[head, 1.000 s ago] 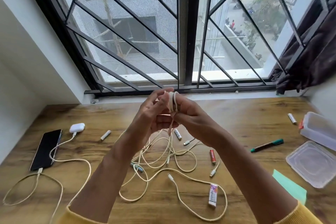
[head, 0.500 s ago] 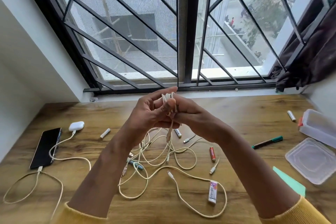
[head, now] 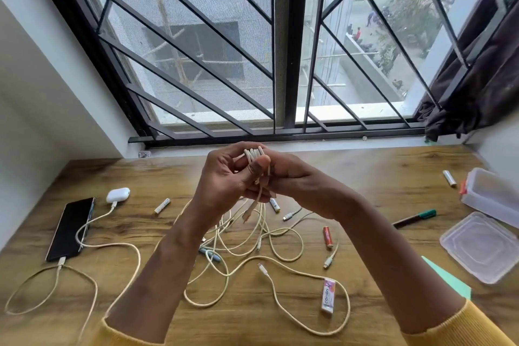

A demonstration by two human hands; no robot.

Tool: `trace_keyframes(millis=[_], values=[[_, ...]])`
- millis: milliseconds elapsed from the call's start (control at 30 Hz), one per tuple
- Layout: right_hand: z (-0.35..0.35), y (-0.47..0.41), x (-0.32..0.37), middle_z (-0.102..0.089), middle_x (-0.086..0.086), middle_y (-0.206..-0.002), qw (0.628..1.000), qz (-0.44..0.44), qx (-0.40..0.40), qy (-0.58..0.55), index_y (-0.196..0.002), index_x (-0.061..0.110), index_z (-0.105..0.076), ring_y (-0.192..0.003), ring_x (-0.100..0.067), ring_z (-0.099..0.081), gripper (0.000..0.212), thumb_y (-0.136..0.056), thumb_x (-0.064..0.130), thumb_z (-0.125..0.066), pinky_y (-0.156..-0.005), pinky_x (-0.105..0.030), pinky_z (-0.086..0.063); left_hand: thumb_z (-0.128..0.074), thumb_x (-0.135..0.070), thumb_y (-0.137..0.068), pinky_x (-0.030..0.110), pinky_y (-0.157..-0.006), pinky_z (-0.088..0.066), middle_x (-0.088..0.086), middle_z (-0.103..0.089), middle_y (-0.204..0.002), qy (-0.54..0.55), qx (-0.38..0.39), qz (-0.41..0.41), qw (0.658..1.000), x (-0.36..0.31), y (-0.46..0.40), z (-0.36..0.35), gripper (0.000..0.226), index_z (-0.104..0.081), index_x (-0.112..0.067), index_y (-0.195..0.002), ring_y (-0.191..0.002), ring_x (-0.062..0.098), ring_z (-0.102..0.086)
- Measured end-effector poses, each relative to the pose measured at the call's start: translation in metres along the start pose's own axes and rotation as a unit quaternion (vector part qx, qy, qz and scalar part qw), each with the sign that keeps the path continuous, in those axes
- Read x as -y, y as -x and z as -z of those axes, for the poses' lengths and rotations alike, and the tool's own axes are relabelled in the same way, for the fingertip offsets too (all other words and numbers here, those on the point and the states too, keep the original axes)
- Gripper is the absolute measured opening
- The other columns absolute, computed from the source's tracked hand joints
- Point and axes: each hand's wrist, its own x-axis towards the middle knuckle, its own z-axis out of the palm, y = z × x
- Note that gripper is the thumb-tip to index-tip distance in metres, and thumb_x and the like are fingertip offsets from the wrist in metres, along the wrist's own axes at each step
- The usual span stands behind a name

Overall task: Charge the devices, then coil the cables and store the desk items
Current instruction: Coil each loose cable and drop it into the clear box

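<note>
Both hands are raised above the wooden worktop (head: pixel 379 166), just in front of the window sill. The left hand (head: pixel 224 180) pinches a small coil of white cable (head: pixel 254 154) with thumb and fingers; the right hand (head: pixel 297 182) has its fingers curled round the same coil. The cable's tail hangs down to the loose cable tangle (head: pixel 252 241) on the worktop beneath the hands.

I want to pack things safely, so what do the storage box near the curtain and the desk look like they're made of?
Storage box: looks like clear, slightly frosted plastic, since the desk shows through its walls. Desk: wood or wood-look laminate, matte, with visible brown grain; which one cannot be told.
</note>
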Motion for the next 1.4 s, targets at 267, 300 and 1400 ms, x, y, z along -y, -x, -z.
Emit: trace_keyframes(millis=[267, 300, 1400], values=[[0.001, 0.001, -0.008, -0.053, -0.013, -0.095, 0.999, -0.021, -0.002, -0.035, -0.113, -0.009, -0.056, -0.083, -0.027, -0.043, 0.014, -0.105, -0.006, -0.045, -0.070, -0.032, -0.042, -0.060, -0.039, -0.094, 0.044, -0.058, -0.064, 0.026, -0.069, -0.081, -0.037, 0.046, 0.013, 0.998, 0.000, -0.004, 0.003, 0.043, -0.067, 0.001, -0.110, -0.068, 0.040, -0.075], [0.001, 0.001, -0.009, -0.053, -0.014, -0.095, 0.999, -0.022, -0.003, -0.032, -0.114, -0.009, -0.056, -0.082, -0.027, -0.045, 0.015, -0.104, -0.007, -0.045, -0.069, -0.031, -0.043, -0.060, -0.038, -0.094, 0.043, -0.058, -0.063, 0.030, -0.068, -0.082, -0.035, 0.056, 0.018, 0.998, 0.000, -0.004, 0.004, 0.044, -0.068, 0.001, -0.114, -0.067, 0.040, -0.075], [-0.002, 0.010, -0.050, -0.053, -0.034, -0.124, 0.937, -0.187, -0.027, -0.292, -0.138, -0.016, -0.048, -0.120, -0.047, -0.053, 0.043, -0.099, 0.000, -0.041, -0.118, -0.073, -0.028, -0.057, -0.032, -0.101, 0.037, -0.064, -0.052, 0.010, -0.064, -0.080, -0.051, 0.108, 0.060, 0.991, 0.039, 0.002, 0.023, 0.035, -0.064, -0.003, -0.117, -0.073, 0.028, -0.062]])
